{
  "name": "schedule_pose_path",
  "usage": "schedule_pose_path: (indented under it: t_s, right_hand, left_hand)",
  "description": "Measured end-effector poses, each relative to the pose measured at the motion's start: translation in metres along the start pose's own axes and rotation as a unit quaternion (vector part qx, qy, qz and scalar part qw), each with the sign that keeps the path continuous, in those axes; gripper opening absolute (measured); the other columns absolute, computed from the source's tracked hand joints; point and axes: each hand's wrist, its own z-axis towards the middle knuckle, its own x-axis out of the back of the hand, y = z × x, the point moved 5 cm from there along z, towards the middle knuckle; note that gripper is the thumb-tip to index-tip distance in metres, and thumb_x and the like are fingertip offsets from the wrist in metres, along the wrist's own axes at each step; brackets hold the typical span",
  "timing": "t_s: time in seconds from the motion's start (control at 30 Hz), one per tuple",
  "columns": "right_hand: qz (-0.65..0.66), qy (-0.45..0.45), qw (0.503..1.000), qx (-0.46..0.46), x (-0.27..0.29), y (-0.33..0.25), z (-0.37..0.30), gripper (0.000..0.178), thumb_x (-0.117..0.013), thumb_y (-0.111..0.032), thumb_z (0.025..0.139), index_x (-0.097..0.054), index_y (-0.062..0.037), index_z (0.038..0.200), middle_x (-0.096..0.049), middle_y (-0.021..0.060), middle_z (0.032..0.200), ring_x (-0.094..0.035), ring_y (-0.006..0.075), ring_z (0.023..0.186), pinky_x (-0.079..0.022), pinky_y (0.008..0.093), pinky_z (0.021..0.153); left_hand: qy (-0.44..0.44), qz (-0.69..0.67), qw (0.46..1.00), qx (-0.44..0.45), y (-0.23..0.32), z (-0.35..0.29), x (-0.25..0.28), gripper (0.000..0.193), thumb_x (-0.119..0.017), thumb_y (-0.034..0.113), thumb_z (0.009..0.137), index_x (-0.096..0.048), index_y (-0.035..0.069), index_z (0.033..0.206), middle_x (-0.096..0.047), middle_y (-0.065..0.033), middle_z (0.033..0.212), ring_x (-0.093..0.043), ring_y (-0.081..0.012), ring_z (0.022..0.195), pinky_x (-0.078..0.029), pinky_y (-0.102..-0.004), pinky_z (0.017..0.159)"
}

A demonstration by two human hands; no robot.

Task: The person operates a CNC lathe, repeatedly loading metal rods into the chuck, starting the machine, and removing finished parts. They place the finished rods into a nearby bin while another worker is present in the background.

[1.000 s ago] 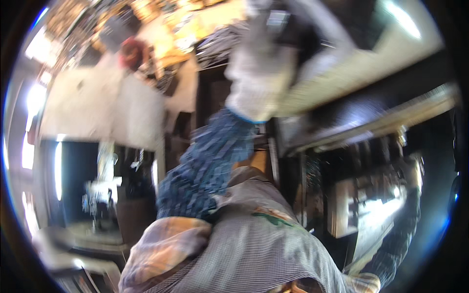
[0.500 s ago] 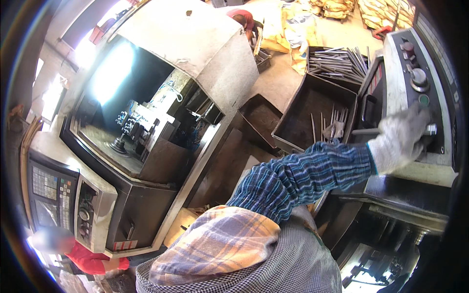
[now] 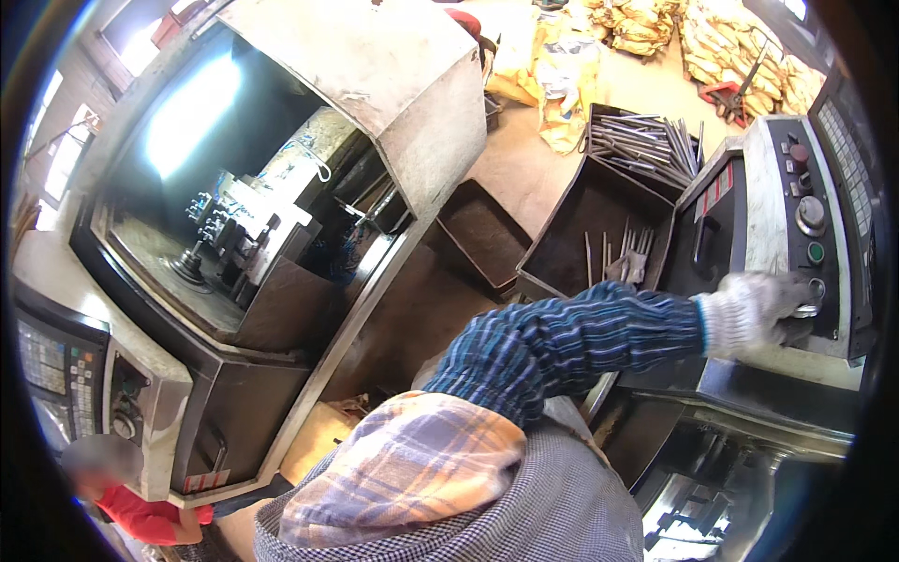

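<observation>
My left hand [image 3: 758, 314], in a white knitted glove below a blue striped oversleeve, reaches right to the lower part of a machine control panel [image 3: 766, 201]. Its fingers are closed, with the shiny end of a metal rod [image 3: 803, 311] showing beyond them; the rest of the rod is hidden by the glove. A green button [image 3: 816, 253] lies just above the hand, with a large round knob [image 3: 810, 216] and a red button [image 3: 799, 155] farther up. I cannot see my right hand.
A dark metal bin [image 3: 585, 211] holds several upright rods and a glove; a full rod bin [image 3: 641, 140] stands behind it. At left is another machine [image 3: 248, 403], with a person in red [image 3: 145, 515] beside it. Yellow sacks [image 3: 730, 56] lie at the back.
My left hand has moved down the panel, uncovering the green button. The rod was seen crossing my fist; now only its shiny end shows. The view has shifted slightly.
</observation>
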Motion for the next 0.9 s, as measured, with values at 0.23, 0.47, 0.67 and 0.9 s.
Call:
schedule_pose_path:
  t_s: [0.23,0.47,0.67,0.9]
  right_hand:
    - [-0.053,-0.081,0.995,0.038,-0.162,-0.002,0.051,0.059,-0.071,-0.011,0.088,-0.054,-0.0014,0.143,-0.069,0.0167,0.128,-0.068,0.0204,0.113,-0.053,0.0324,0.094]
    - [-0.141,-0.176,0.972,0.06,-0.253,-0.037,0.086,0.058,-0.072,-0.016,0.091,-0.053,-0.0036,0.145,-0.068,0.0176,0.129,-0.068,0.0226,0.113,-0.053,0.0336,0.096]
    - [-0.145,-0.153,0.977,0.023,-0.299,0.025,0.138,0.056,-0.07,-0.02,0.094,-0.053,-0.0002,0.144,-0.067,0.0221,0.13,-0.067,0.0246,0.116,-0.052,0.0344,0.098]
    - [-0.235,-0.2,0.95,0.034,-0.362,0.01,0.156,0.057,-0.068,-0.028,0.095,-0.054,0.0031,0.141,-0.066,0.0234,0.131,-0.067,0.0302,0.118,-0.051,0.0378,0.101]
  left_hand:
    - [-0.052,-0.238,0.962,0.123,-0.017,-0.092,0.058,0.039,-0.065,0.014,0.096,-0.058,0.002,0.133,-0.069,-0.0161,0.119,-0.066,-0.0186,0.107,-0.052,-0.0323,0.093]
    - [0.118,-0.154,0.973,0.127,-0.014,-0.181,0.238,0.028,-0.059,0.006,0.101,-0.064,0.0,0.128,-0.07,-0.012,0.119,-0.066,-0.0184,0.109,-0.054,-0.0301,0.094]
    - [0.351,0.042,0.905,0.237,-0.026,-0.301,0.374,0.024,-0.058,0.01,0.104,-0.066,0.003,0.126,-0.07,-0.0041,0.11,-0.063,-0.0096,0.09,-0.052,-0.0237,0.076]
    - [0.651,0.027,0.669,0.358,-0.072,-0.449,0.471,0.026,-0.069,0.021,0.1,-0.071,0.004,0.12,-0.073,-0.0016,0.107,-0.066,-0.0105,0.093,-0.053,-0.0235,0.081]
